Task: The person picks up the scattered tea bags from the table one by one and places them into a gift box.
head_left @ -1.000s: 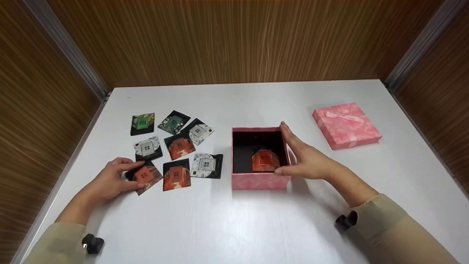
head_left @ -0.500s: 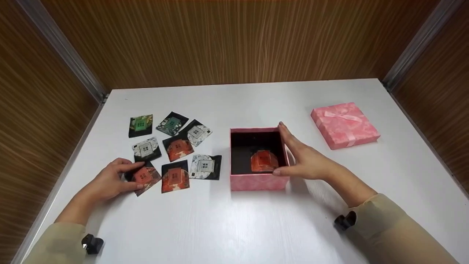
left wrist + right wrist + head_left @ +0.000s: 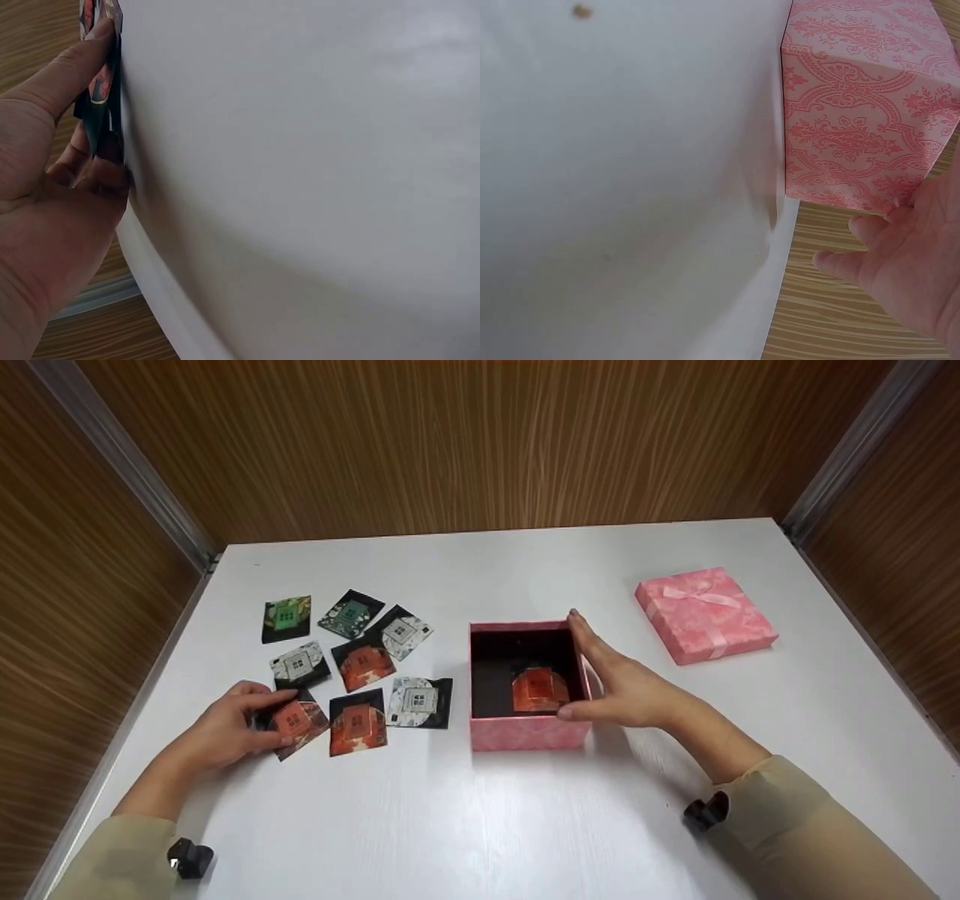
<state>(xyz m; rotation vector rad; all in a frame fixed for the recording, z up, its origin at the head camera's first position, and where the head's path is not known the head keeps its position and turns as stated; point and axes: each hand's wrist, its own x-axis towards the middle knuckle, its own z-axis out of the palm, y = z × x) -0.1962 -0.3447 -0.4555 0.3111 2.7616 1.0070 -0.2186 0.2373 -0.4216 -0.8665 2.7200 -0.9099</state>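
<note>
In the head view my left hand (image 3: 229,727) grips a square red-and-black packet (image 3: 301,723) at the lower left of a group, thumb on its near edge and index finger on its far edge. The left wrist view shows this packet (image 3: 101,84) edge-on between thumb and fingers. My right hand (image 3: 626,688) holds the right side of a pink box (image 3: 525,735), thumb at the near rim, fingers at the far right corner. Inside the topless box lies an orange-red packet (image 3: 540,690). In the right wrist view the box's patterned wall (image 3: 855,127) shows beside the hand.
Several more packets lie between the left hand and the box, among them a green one (image 3: 286,616), a red one (image 3: 358,723) and a white one (image 3: 418,702). The pink lid (image 3: 709,615) with its ribbon bow sits at the right. Wood-grain panels (image 3: 480,442) enclose the white table (image 3: 480,825).
</note>
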